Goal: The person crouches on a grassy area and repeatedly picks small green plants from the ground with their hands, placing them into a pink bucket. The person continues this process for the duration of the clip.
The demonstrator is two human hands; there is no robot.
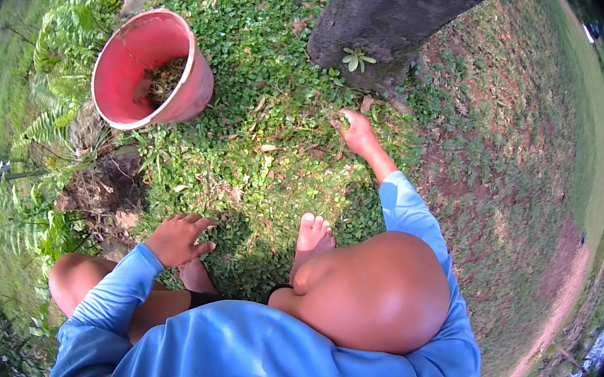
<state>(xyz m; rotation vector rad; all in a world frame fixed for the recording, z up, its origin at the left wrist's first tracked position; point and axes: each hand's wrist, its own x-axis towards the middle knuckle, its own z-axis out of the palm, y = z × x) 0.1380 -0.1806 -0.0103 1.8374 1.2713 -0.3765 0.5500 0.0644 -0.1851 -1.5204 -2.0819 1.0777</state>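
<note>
My right hand [358,133] is low over the ground cover near the tree's base, its fingers closed on a small bit of green weed [344,121]. My left hand [178,238] hovers by my left knee, fingers spread, with nothing in it. Leafy ground cover [257,177] with dry brown leaves among it lies in front of me. At the upper left a red plastic bucket [199,83] leans with its mouth towards me; clumps of pulled plants and roots [166,79] lie inside it.
A thick tree trunk [375,21] rises at the top, with a small leafy plant [358,60] on its bark. Rocks [87,126] and ferns [58,42] border the left side. My bare foot [313,237] rests on the ground between my hands. Patchy grass [494,202] stretches to the right.
</note>
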